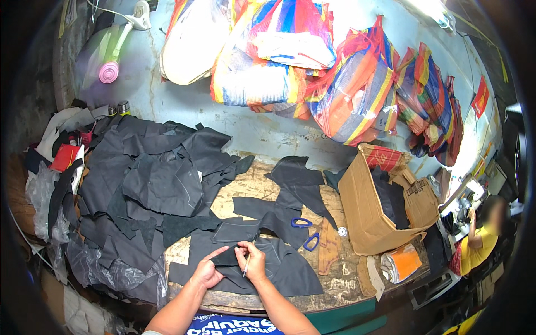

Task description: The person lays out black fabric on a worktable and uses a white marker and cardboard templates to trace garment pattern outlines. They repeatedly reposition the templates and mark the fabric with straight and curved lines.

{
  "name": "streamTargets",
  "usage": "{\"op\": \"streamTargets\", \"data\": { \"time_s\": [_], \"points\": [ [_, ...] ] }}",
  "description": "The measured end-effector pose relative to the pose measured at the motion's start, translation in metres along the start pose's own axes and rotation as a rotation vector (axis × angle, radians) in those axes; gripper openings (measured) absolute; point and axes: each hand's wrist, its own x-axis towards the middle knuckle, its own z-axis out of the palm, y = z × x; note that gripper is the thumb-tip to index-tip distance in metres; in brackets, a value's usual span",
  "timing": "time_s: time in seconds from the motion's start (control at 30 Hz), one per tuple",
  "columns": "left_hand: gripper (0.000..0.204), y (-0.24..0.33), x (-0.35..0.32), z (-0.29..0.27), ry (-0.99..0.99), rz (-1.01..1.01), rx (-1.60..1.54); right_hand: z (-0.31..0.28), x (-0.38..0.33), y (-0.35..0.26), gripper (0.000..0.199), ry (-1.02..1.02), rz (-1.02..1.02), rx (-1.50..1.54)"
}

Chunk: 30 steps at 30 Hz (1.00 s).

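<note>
My left hand [207, 273] is at a small black piece of material [226, 258], gripping its left side with one finger stretched along its upper edge. The other fingers are partly hidden by the piece. Closed around a slim pen-like marker [245, 270], my right hand [254, 262] meets the right side of that piece. Beneath both hands lies a larger dark sheet [296, 276] with pale outlines drawn on it. To the right of my right hand, scissors with blue handles [301, 223] rest partly over dark material.
Heaped dark sheets [162, 178] cover the table's left side. A brown pattern piece [328, 245], a white disc [342, 231] and an open cardboard box [363, 201] stand or lie rightward. Striped mesh bags [357, 84] hang behind. Another person [480, 243] sits far right.
</note>
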Motion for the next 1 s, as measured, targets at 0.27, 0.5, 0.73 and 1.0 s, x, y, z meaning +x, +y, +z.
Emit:
{"op": "streamTargets", "data": {
  "time_s": [0.27,0.5,0.73,1.0],
  "points": [
    [0.033,0.0045,0.0043,0.0042,0.018,0.016,0.008,0.0008,0.0070,-0.0001,0.017,0.004,-0.029,0.013],
    [0.032,0.0063,0.0056,0.0037,-0.001,0.006,-0.015,0.0015,0.0088,-0.0007,0.018,-0.013,0.008,0.007],
    [0.031,0.0065,0.0068,0.0003,-0.025,0.000,-0.038,-0.0002,0.0097,-0.0038,0.019,-0.029,0.019,0.007],
    [0.033,0.0061,0.0071,-0.0013,-0.040,0.005,-0.028,0.0009,0.0088,-0.0026,0.018,-0.015,0.004,0.026]
  ]
}}
